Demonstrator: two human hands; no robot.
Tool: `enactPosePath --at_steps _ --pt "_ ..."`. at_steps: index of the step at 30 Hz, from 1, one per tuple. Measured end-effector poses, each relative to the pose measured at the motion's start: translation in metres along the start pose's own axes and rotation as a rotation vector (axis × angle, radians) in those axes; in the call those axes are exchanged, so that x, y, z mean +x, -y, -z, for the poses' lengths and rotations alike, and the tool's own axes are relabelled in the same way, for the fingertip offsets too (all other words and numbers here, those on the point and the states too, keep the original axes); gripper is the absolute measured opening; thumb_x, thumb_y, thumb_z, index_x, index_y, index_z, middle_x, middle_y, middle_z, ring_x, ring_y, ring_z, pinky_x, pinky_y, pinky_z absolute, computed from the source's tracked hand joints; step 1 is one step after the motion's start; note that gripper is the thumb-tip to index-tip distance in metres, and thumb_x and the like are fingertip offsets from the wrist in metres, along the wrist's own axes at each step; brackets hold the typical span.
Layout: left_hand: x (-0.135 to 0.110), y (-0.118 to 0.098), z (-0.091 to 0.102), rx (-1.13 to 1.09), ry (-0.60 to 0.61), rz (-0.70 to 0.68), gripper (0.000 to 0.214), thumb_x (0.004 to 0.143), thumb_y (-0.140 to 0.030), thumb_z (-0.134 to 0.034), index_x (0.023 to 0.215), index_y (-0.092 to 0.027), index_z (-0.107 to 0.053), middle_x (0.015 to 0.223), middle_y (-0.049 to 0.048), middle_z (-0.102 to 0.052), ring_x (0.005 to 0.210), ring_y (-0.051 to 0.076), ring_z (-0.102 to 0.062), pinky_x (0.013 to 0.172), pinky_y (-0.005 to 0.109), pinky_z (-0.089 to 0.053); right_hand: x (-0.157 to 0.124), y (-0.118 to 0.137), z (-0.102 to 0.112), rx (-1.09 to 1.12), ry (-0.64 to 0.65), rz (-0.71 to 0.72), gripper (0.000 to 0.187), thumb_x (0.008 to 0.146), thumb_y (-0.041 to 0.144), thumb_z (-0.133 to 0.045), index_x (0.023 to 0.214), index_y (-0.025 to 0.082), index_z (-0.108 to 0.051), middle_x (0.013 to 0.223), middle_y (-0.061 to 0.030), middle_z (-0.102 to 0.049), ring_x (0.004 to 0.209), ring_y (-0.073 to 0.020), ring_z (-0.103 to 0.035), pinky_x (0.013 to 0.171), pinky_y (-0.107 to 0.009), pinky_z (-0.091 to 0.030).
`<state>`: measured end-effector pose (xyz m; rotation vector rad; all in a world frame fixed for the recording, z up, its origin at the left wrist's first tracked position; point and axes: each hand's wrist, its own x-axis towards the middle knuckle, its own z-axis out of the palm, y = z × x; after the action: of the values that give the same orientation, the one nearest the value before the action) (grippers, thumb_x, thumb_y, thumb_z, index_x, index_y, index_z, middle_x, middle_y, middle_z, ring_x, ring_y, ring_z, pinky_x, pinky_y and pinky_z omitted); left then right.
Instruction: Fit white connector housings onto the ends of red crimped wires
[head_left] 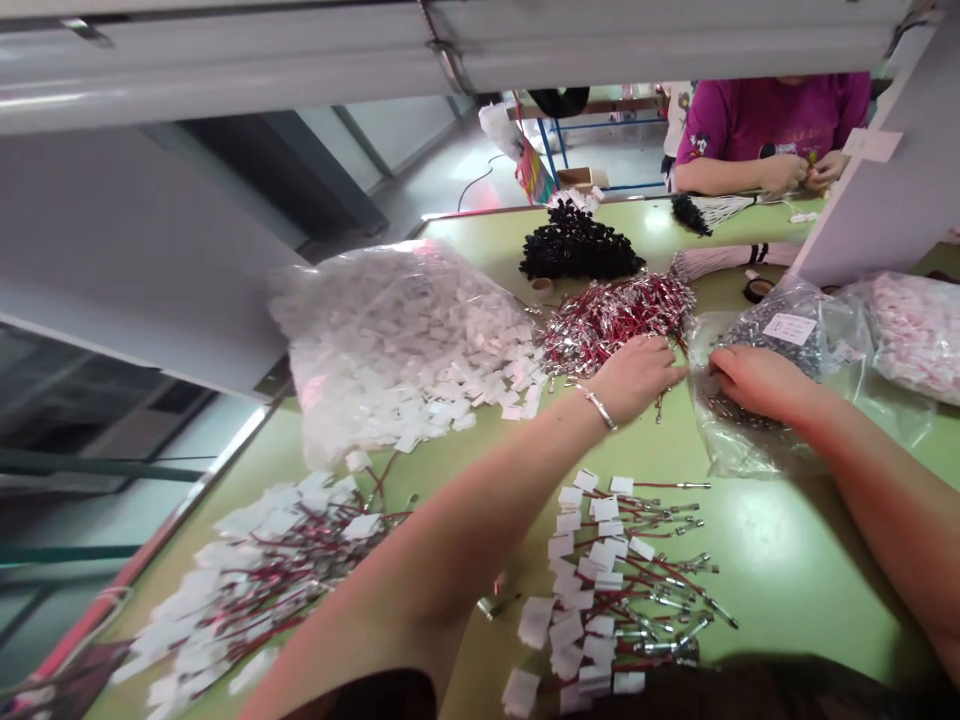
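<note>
My left hand (636, 378), with a silver bracelet at its wrist, is at the near right edge of a heap of short red wires (611, 318) with metal ends. Its fingers are drawn together. A wire end (660, 405) shows just below them; whether it is held cannot be told. My right hand (757, 380) is at the mouth of a clear plastic bag (739, 455) of small metal parts, its fingers closed and their tips partly hidden. Below both hands lie red wires with white sleeves (600, 555) on one end and metal tips on the other.
A large clear bag (405, 350) spills white sleeves at left. More sleeved wires (277, 570) lie at front left. Black parts (577, 245) and bundled pale wires (731, 260) lie behind. A bag of pinkish parts (919, 335) is at right. A person in purple (780, 125) works opposite.
</note>
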<state>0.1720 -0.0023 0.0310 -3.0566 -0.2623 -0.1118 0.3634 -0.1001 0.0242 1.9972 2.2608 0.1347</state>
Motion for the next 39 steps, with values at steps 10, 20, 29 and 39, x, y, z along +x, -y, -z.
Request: enactPosePath --at_steps 10,20,29,39 --pt "-0.025 0.010 -0.011 -0.157 -0.164 0.126 0.026 0.092 -0.020 -0.045 0.098 -0.019 -0.070 0.097 0.0075 -0.069 0.099 0.019 -0.057 0.092 0.036 -0.042 -0.002 0.003 0.007 0.264 -0.192 -0.031 0.025 0.089 0.017 -0.040 0.103 0.017 -0.061 0.097 -0.0094 -0.067 0.086 -0.0209 -0.061 0.072 -0.031 -0.042" --pt "-0.073 -0.037 -0.003 -0.753 -0.184 0.634 0.035 0.086 -0.014 -0.038 0.110 -0.017 -0.064 0.082 0.0036 -0.071 0.074 0.014 -0.064 0.072 0.029 -0.053 -0.010 0.060 0.019 1.154 -0.283 -0.178 0.013 0.084 0.029 -0.052 0.085 0.020 -0.062 0.083 -0.0027 -0.067 0.063 -0.0133 -0.057 0.053 -0.027 -0.047" --pt "-0.070 -0.039 -0.008 -0.569 -0.113 0.498 0.029 0.090 -0.020 -0.037 0.093 -0.016 -0.065 0.081 0.0074 -0.069 0.075 0.018 -0.061 0.073 0.035 -0.049 -0.012 0.085 0.014 0.986 -0.291 0.065 0.012 0.086 0.020 -0.051 0.080 0.023 -0.061 0.093 -0.0042 -0.068 0.086 -0.0164 -0.061 0.079 -0.035 -0.049" --pt "-0.071 -0.035 -0.014 -0.835 -0.239 0.584 0.031 0.092 -0.033 -0.039 0.082 -0.018 -0.064 0.076 0.0019 -0.066 0.069 0.013 -0.057 0.066 0.027 -0.047 -0.009 0.072 0.005 1.146 -0.343 -0.252 0.012 0.082 0.031 -0.056 0.083 0.021 -0.063 0.072 -0.0009 -0.064 0.057 -0.0129 -0.055 0.054 -0.029 -0.047"
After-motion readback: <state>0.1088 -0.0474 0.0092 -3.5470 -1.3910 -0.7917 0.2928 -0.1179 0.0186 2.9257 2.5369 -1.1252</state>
